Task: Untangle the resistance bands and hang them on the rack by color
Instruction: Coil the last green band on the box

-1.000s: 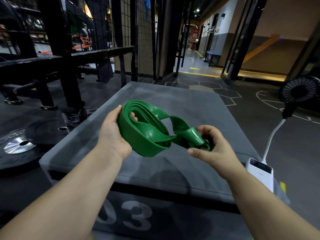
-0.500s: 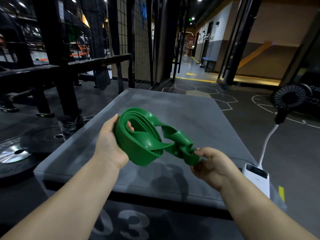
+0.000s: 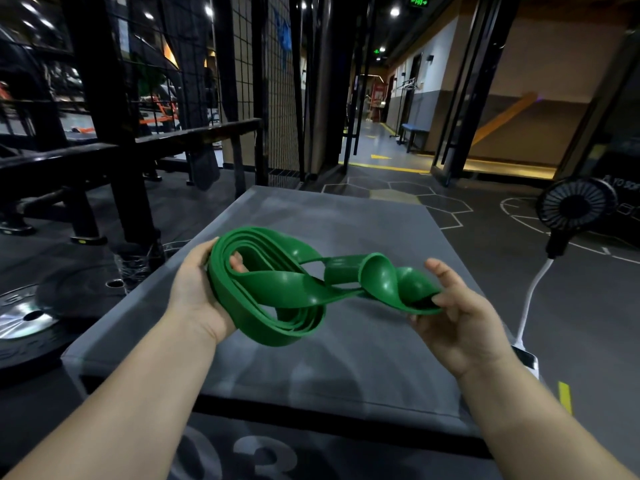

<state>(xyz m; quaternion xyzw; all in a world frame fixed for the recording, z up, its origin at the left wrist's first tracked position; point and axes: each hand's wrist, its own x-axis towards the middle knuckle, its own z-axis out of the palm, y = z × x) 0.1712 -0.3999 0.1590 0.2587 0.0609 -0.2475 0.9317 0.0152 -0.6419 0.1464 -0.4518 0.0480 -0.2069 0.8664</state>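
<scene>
Where the twist sits: right end of the green band [image 3: 277,292], laid left-right.
Left hand [image 3: 197,299]: coiled end is gripped.
Right hand [image 3: 460,323]: twisted end is loosely held.

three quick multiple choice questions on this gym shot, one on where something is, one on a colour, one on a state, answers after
1. Where does the fan stand relative to the grey box?
A. to its left
B. to its right
C. on top of it

2. What colour are the bands in the hands?
A. red
B. green
C. blue

3. What state are the bands in?
A. hanging on a rack
B. lying flat on the box
C. twisted, held by both hands

Answers:
1 B, the fan rises beyond the box's right edge.
2 B, every coil is green.
3 C, the left hand grips the coiled end and the right hand holds the twisted end, above the box.
</scene>
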